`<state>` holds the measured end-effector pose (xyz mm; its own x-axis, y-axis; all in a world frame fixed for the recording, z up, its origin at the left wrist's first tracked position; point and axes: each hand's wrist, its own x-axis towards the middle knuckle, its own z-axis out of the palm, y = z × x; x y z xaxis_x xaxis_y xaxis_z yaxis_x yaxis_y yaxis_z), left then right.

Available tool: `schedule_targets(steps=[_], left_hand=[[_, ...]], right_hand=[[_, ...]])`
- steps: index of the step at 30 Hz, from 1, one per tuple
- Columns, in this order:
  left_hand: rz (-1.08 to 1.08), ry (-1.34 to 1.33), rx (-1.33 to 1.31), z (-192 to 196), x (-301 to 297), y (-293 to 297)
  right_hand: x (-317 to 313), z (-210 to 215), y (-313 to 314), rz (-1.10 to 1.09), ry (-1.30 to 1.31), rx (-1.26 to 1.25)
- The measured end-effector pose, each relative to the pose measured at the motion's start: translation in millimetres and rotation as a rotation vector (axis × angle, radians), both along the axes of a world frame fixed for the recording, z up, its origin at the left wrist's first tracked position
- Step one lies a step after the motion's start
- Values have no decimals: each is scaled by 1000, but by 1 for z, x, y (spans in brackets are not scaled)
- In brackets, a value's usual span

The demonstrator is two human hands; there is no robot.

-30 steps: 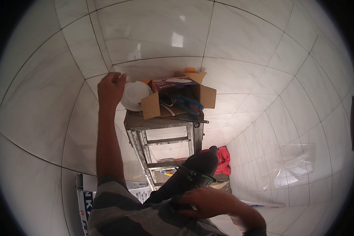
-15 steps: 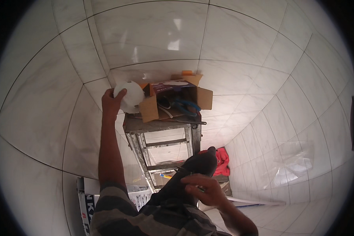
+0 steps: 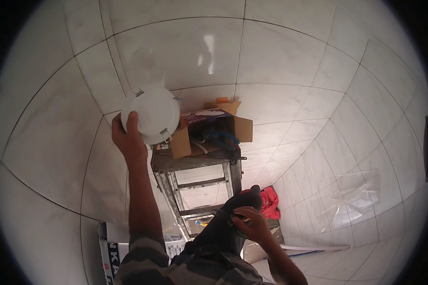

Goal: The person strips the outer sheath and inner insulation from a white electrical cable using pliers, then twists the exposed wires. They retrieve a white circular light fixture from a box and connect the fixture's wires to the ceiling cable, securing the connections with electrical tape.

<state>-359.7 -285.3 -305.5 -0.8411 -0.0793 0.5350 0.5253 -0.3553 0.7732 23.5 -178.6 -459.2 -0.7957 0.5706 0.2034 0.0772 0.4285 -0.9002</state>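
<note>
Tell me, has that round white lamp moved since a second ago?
Yes. The left hand has lifted the round white lamp up and leftward, away from the cardboard box on the ladder.

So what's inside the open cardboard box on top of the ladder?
The cardboard box on the ladder shows blue and white bits, likely cables. Its front wall covers the bottom, so the rest cannot be seen.

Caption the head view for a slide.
Left hand lifts a round white light fitting above a stepladder; right hand rests on the knee.

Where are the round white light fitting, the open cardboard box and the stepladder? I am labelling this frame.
Round white light fitting [image 3: 152, 113], head view, middle of its flat face.
Open cardboard box [image 3: 243, 128], head view, its right flap.
Stepladder [image 3: 188, 162], head view, its top platform edge.
</note>
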Motion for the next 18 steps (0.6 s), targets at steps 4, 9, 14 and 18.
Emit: schedule_targets(steps=[4,9,14,18], left_hand=[[-340,-155,209,3,36,11],[-623,-218,236,-8,92,30],[-898,-299,101,-33,157,52],[-1058,-235,-99,-80,183,67]], right_hand=[[-1,9,1,4,54,-5],[5,53,17,-158,170,9],[14,117,29,-294,599,-104],[38,127,43,-303,391,-374]])
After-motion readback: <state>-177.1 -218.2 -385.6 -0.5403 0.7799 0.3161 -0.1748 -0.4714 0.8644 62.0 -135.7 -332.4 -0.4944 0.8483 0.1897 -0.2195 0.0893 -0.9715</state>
